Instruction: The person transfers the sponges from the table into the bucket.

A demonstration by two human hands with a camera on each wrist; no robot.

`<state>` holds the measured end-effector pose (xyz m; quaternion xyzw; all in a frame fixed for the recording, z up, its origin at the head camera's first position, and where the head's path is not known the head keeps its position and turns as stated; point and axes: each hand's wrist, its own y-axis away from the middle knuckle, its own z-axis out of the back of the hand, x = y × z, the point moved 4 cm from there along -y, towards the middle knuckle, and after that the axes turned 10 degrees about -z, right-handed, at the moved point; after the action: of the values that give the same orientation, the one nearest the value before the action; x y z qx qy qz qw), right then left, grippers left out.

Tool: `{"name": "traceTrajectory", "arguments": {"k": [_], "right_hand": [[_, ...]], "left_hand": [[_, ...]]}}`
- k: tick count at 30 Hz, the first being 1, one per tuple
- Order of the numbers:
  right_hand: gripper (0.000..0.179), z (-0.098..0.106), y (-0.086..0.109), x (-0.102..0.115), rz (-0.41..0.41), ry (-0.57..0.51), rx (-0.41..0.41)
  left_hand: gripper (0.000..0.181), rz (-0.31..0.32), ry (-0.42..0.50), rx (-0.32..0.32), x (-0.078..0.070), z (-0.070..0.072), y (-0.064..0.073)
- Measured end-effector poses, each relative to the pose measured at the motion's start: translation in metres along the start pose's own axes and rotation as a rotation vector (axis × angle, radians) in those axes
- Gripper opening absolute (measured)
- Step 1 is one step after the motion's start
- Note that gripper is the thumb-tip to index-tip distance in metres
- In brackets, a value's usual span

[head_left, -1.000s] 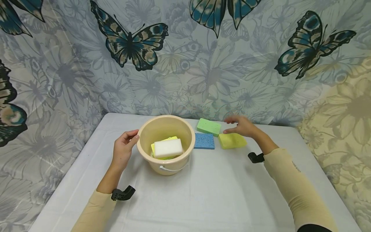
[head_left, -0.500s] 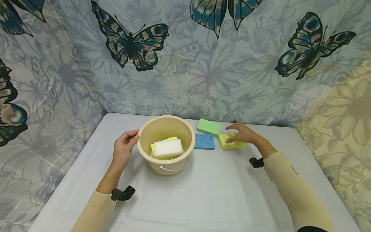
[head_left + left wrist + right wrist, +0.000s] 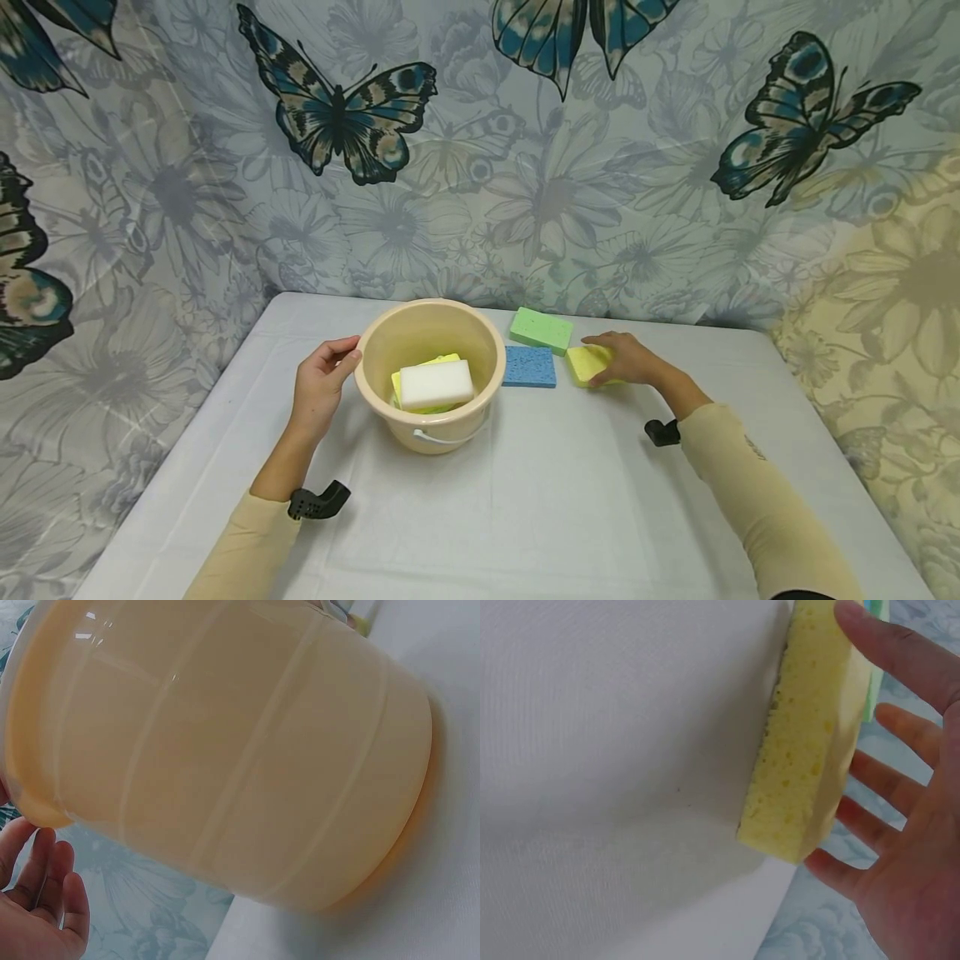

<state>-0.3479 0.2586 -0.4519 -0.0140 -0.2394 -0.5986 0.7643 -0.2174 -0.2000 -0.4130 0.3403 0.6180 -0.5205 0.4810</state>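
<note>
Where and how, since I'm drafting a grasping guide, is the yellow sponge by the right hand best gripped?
Probably across its long sides toward the right end, coming from above and the right, where the right hand is. The yellow sponge lies flat and looks thick enough to pinch; the blue sponge and green sponge sit near its left end.

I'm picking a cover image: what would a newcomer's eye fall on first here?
Probably the black and teal butterflies on the backdrop behind the table. Next, the cream bucket left of the table's middle, with a white block inside and the left hand at its rim. To its right, a blue sponge, a green sponge and a yellow sponge lie close together, the right hand on the yellow one.
</note>
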Motion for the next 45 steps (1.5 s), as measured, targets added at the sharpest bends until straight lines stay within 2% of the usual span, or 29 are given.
{"name": "traceTrajectory", "arguments": {"k": [16, 36, 45], "right_hand": [[0.082, -0.0029, -0.0038, 0.0019, -0.044, 0.090, 0.030], [0.079, -0.0080, -0.0039, 0.0011, -0.046, 0.111, 0.006], [0.077, -0.0048, -0.0034, 0.0023, -0.010, 0.127, -0.016]], "left_hand": [[0.034, -0.011, 0.009, 0.001, 0.0007, -0.0003, 0.0003], [0.035, -0.016, 0.017, -0.006, 0.0026, 0.0022, -0.0010], [0.032, -0.018, 0.023, -0.005, 0.0029, 0.0012, -0.0014]]}}
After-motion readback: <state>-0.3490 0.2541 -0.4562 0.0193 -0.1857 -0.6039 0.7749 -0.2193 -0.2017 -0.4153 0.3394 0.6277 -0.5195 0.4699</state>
